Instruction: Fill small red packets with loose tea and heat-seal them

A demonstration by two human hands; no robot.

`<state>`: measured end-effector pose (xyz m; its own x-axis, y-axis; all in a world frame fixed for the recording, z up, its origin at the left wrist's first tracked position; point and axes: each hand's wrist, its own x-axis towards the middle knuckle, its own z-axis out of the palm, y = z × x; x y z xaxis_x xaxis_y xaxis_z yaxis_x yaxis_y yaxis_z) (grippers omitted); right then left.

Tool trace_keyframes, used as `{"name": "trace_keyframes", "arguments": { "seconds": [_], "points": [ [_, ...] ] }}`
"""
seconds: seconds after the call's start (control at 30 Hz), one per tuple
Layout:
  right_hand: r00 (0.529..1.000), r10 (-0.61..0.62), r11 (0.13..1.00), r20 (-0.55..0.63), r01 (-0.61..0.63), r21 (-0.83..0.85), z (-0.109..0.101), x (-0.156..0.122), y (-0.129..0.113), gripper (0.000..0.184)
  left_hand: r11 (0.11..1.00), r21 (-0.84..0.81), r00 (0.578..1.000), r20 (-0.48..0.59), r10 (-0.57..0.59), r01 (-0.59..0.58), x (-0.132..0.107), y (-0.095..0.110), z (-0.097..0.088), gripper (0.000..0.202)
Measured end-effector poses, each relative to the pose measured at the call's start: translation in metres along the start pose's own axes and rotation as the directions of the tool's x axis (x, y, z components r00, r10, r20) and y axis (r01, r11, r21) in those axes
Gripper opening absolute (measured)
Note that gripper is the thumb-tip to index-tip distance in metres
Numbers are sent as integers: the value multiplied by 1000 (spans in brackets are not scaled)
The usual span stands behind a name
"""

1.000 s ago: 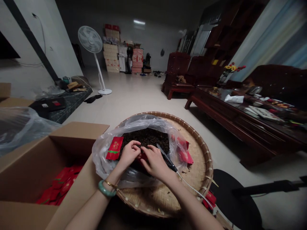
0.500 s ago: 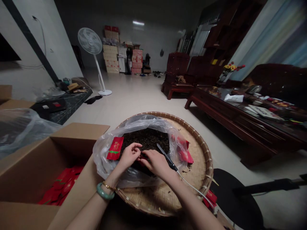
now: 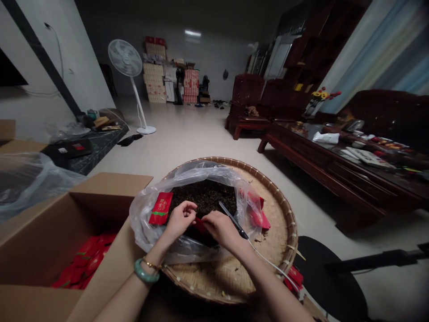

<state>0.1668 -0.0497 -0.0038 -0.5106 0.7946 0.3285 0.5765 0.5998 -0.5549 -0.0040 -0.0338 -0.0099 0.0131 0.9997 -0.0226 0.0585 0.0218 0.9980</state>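
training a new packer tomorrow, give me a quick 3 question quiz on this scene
1. True or false: the cardboard box at the left holds red packets.
2. What do the left hand and right hand pinch between them? A) a small red packet B) a spoon C) a white cup
3. The clear plastic bag of dark loose leaves rests on what?

Key: 1 true. 2 A. 3 the round woven tray.
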Motion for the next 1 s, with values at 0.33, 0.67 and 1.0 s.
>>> {"name": "trace_keyframes", "arguments": {
  "seconds": [0.33, 0.67, 1.0],
  "points": [
    [942, 177, 927, -284, -63, 370, 1, -4, 6, 15, 1000, 30, 999, 44, -9, 8, 0, -2, 0, 23],
    [989, 117, 977, -94, -98, 191, -1, 15, 6, 21, 998, 55, 998, 66, 24, -27, -2, -3, 3, 21],
    [971, 72, 992, -230, -45, 121, -10, 10, 5, 28, 999, 41, 1000, 18, -3, 2, 0, -1, -2, 21]
  ]
}}
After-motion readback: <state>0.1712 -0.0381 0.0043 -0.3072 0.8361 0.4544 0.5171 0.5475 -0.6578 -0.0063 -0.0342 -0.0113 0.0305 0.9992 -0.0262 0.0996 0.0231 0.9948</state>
